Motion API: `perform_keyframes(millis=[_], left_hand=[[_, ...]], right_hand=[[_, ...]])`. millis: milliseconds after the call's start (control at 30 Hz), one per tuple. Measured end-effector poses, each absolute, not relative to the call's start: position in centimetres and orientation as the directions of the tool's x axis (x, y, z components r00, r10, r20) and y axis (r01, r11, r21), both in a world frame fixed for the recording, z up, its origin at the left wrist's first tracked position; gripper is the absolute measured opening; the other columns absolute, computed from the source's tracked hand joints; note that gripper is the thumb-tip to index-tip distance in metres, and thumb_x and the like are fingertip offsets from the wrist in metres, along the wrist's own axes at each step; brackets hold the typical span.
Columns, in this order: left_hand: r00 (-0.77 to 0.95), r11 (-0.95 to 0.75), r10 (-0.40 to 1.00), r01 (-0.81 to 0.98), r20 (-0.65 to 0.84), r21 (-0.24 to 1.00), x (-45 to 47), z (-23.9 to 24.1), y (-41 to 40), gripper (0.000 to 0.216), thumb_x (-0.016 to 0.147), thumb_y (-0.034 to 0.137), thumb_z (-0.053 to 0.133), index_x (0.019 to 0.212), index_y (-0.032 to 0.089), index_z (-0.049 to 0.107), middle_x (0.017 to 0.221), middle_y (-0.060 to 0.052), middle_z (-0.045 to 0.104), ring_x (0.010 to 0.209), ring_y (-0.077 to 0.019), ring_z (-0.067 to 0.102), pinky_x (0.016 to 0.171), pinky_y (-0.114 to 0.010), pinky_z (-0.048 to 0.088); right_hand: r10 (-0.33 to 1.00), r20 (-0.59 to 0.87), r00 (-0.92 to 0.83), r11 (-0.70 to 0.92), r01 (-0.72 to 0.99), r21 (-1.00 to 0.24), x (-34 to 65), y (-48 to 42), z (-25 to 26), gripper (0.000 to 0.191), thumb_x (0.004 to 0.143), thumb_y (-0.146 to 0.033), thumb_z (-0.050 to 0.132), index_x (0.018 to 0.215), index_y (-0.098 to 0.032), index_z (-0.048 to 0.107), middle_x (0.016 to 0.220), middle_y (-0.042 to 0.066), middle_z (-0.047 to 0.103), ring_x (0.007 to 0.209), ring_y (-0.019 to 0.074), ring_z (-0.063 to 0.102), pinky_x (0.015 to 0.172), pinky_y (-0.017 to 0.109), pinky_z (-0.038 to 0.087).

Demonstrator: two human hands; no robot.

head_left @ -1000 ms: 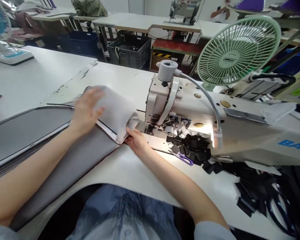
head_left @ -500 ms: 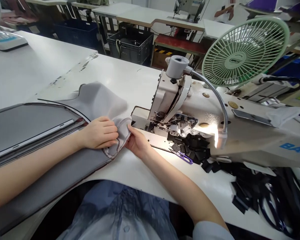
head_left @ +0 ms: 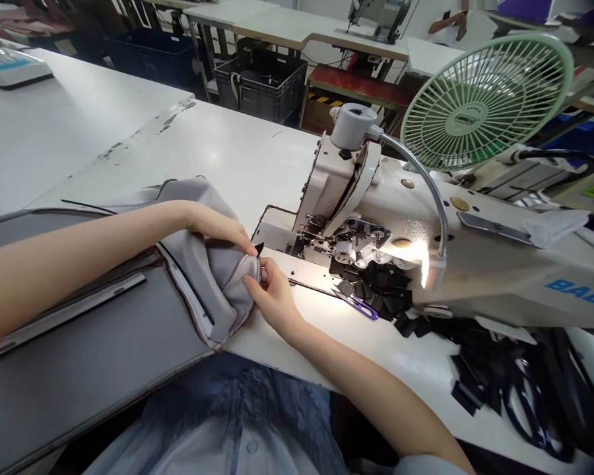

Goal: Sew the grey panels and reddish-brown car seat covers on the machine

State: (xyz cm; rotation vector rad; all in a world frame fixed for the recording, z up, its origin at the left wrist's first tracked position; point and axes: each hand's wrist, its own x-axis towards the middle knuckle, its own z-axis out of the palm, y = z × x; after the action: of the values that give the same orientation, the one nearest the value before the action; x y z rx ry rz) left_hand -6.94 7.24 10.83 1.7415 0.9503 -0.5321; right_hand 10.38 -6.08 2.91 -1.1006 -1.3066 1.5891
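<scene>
A grey fabric piece (head_left: 198, 264) with dark piping and a stitched edge lies bunched on the white table, just left of the sewing machine's needle area (head_left: 321, 231). My left hand (head_left: 222, 229) reaches over the fold and pinches its stitched corner, where a small black tab sticks out. My right hand (head_left: 270, 293) grips the same corner from the near side, fingers closed on the seam. Both hands meet a short way left of the needle plate.
The sewing machine (head_left: 450, 264) fills the right side, with a gooseneck lamp (head_left: 430, 270). Purple thread snips (head_left: 359, 303) and a pile of black patches (head_left: 381, 290) lie under the machine arm. A green fan (head_left: 485, 99) stands behind. Black straps (head_left: 515, 382) lie at right.
My left hand has swung from the near side over the top of the fold to the corner. The fabric has been pulled toward me and bunched up more. My right hand stays at the corner.
</scene>
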Motion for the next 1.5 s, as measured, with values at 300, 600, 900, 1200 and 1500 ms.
perform_keyframes(millis=[300,600,900,1200,1500], left_hand=[[0.540,0.226,0.319,0.755,-0.779,0.616,-7.7,10.2,5.5,0.029,0.070,0.044,0.069,0.085,0.019,0.072,0.084,-0.003,0.075,0.076,-0.0217,0.066,0.070,-0.028,0.055],[0.588,-0.125,0.436,0.789,-0.681,0.601,-8.0,8.2,5.1,0.036,0.077,0.042,0.064,0.106,0.022,0.072,0.106,0.000,0.076,0.096,-0.0214,0.065,0.088,-0.028,0.048],[0.705,-0.707,0.707,0.705,-0.064,-0.051,-4.5,6.2,3.5,0.028,0.090,0.009,0.048,0.083,0.020,0.073,0.078,-0.006,0.071,0.092,-0.0201,0.065,0.106,-0.043,0.032],[0.721,-0.723,0.691,0.689,0.062,0.053,-1.3,3.9,8.0,0.022,0.091,0.017,0.052,0.083,0.019,0.073,0.081,-0.008,0.069,0.091,-0.0243,0.066,0.103,-0.048,0.036],[0.654,-0.651,0.756,0.756,-0.032,0.062,2.0,4.5,9.7,0.024,0.088,0.016,0.049,0.091,0.014,0.073,0.096,-0.014,0.068,0.088,-0.0272,0.065,0.090,-0.042,0.047]], right_hand=[[0.929,-0.040,-0.368,-0.001,0.105,-0.994,10.6,-6.2,1.6,0.021,0.089,-0.035,0.059,0.106,-0.023,0.055,0.069,-0.007,0.051,0.062,0.0134,0.049,0.059,0.025,0.037],[0.739,0.364,-0.566,0.656,0.485,-0.578,14.9,-7.8,2.0,0.032,0.098,-0.017,0.049,0.129,-0.019,0.052,0.124,0.013,0.066,0.113,0.0225,0.063,0.082,0.035,0.054],[0.509,0.240,-0.826,0.837,0.541,0.086,12.6,-6.1,-0.4,0.025,0.102,-0.022,0.045,0.095,-0.010,0.066,0.104,0.023,0.071,0.105,0.0292,0.065,0.080,0.039,0.056],[0.603,0.283,-0.746,0.723,0.661,0.200,16.8,-4.3,-0.6,0.026,0.100,-0.007,0.040,0.105,-0.006,0.066,0.121,0.023,0.068,0.120,0.0275,0.061,0.089,0.037,0.054],[0.664,0.332,-0.671,0.665,0.732,0.150,19.6,-2.8,0.0,0.025,0.099,-0.008,0.044,0.102,-0.010,0.068,0.123,0.019,0.070,0.121,0.0253,0.061,0.089,0.033,0.053]])
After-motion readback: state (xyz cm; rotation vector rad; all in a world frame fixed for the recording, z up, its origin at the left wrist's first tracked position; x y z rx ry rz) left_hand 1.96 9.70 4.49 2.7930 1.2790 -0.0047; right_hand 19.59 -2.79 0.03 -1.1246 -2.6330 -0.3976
